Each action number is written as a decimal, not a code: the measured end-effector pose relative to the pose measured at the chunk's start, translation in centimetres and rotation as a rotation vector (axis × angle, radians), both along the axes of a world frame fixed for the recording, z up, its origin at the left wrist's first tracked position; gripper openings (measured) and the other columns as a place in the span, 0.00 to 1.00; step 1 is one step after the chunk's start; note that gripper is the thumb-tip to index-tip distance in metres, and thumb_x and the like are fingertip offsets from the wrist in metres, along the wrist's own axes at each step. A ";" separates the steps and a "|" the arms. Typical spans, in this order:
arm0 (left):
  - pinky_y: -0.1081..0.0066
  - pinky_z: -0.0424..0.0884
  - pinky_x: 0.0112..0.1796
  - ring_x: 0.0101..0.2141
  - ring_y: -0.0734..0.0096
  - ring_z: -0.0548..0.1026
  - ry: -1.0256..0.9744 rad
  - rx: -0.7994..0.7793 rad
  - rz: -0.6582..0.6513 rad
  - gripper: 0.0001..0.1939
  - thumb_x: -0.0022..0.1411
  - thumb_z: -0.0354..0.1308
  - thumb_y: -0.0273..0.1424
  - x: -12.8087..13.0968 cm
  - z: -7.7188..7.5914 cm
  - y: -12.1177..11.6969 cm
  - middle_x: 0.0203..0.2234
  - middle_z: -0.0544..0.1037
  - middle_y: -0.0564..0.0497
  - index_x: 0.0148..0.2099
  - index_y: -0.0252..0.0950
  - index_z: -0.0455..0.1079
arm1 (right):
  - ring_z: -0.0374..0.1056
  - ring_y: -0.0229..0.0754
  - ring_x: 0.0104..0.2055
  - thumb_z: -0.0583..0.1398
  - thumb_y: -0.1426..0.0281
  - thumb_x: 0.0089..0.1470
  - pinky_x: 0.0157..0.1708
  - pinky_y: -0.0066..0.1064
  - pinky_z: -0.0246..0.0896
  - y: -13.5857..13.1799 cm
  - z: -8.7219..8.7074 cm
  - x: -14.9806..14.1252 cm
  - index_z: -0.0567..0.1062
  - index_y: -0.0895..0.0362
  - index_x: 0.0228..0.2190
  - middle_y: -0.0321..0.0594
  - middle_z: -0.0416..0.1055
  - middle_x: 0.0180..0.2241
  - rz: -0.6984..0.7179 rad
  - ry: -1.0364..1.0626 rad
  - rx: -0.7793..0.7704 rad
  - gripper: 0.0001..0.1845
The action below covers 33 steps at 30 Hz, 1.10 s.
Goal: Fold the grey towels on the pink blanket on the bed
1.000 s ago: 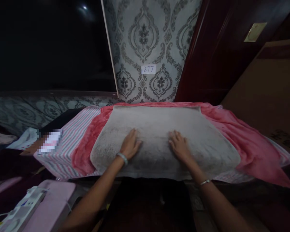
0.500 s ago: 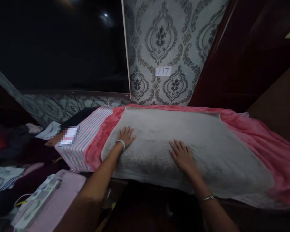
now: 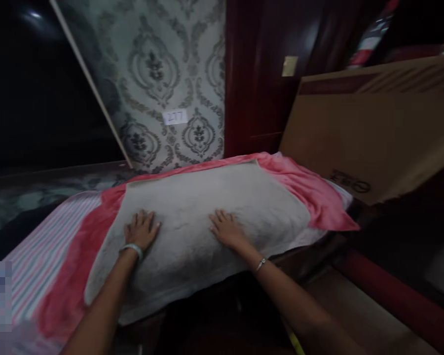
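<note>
A grey plush cloth [image 3: 192, 197], roughly rectangular, lies spread out with a few shallow wrinkles. Flat on its left part rests my left hand [image 3: 141, 230], fingers spread, a pale bangle at the wrist. My right hand [image 3: 226, 228] presses on the cloth nearer its middle, fingers also stretched out, with a thin silver bracelet on that wrist. Beneath the grey cloth is a pink-red blanket [image 3: 303, 185], showing along the back and at both sides. Under that, a striped cloth [image 3: 55, 234] sticks out on the left.
A large cardboard box [image 3: 373, 128] leans at the right beside a dark red door [image 3: 259, 98]. Behind the cloths, patterned wallpaper [image 3: 151, 74] carries a paper label [image 3: 175, 117] marked 277. A dark television screen [image 3: 40, 98] fills the upper left.
My view has swung to the right, bringing the cardboard box into sight. Both hands stay flat and spread on the grey cloth, in about the same places on it.
</note>
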State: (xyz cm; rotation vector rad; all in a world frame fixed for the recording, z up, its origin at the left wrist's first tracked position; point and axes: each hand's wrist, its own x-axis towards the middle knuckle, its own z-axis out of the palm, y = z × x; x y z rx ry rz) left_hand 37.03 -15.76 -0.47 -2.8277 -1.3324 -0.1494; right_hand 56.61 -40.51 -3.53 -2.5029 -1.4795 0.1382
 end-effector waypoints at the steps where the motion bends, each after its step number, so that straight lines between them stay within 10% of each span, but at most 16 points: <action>1: 0.36 0.49 0.62 0.70 0.41 0.45 0.015 -0.019 -0.031 0.34 0.70 0.39 0.44 1.0 -0.4 -0.6 0.72 0.48 0.37 0.73 0.36 0.53 | 0.41 0.54 0.73 0.44 0.56 0.69 0.68 0.57 0.38 0.0 0.1 -0.1 0.56 0.51 0.69 0.45 0.45 0.72 0.017 0.009 0.021 0.31; 7: 0.37 0.46 0.63 0.71 0.43 0.44 0.044 -0.029 -0.044 0.35 0.70 0.35 0.45 2.6 -1.8 -1.6 0.73 0.47 0.41 0.74 0.37 0.48 | 0.43 0.51 0.72 0.45 0.53 0.69 0.69 0.51 0.38 -2.4 -0.2 3.0 0.59 0.49 0.67 0.39 0.48 0.71 0.005 -0.053 0.070 0.31; 19: 0.36 0.48 0.62 0.70 0.42 0.46 0.055 0.007 -0.050 0.36 0.69 0.33 0.45 2.7 -1.6 -1.1 0.72 0.48 0.40 0.74 0.35 0.49 | 0.44 0.50 0.72 0.42 0.59 0.70 0.66 0.52 0.45 -17.9 -1.2 20.5 0.59 0.51 0.67 0.42 0.49 0.71 -0.701 -0.154 -0.069 0.29; 24: 0.36 0.48 0.63 0.70 0.41 0.48 0.008 -0.003 -0.052 0.36 0.68 0.34 0.45 2.7 -1.8 -0.8 0.72 0.50 0.40 0.73 0.36 0.51 | 0.42 0.58 0.72 0.44 0.61 0.69 0.63 0.62 0.44 -14.9 0.0 18.4 0.63 0.58 0.65 0.53 0.51 0.69 -0.763 -0.207 0.009 0.29; 29: 0.36 0.48 0.63 0.70 0.41 0.46 -0.008 0.000 -0.059 0.37 0.68 0.33 0.46 2.6 -2.0 -0.8 0.72 0.49 0.39 0.73 0.35 0.51 | 0.44 0.55 0.72 0.42 0.56 0.68 0.67 0.48 0.43 -7.9 -1.2 12.7 0.59 0.57 0.67 0.46 0.50 0.70 -0.120 -0.165 0.096 0.33; 33: 0.38 0.47 0.64 0.70 0.43 0.46 0.029 0.004 -0.044 0.37 0.69 0.32 0.45 2.7 -2.0 -0.8 0.72 0.49 0.40 0.74 0.35 0.49 | 0.43 0.50 0.72 0.43 0.55 0.68 0.68 0.47 0.40 -8.0 -1.3 15.0 0.59 0.50 0.68 0.39 0.49 0.71 -0.164 -0.149 0.009 0.31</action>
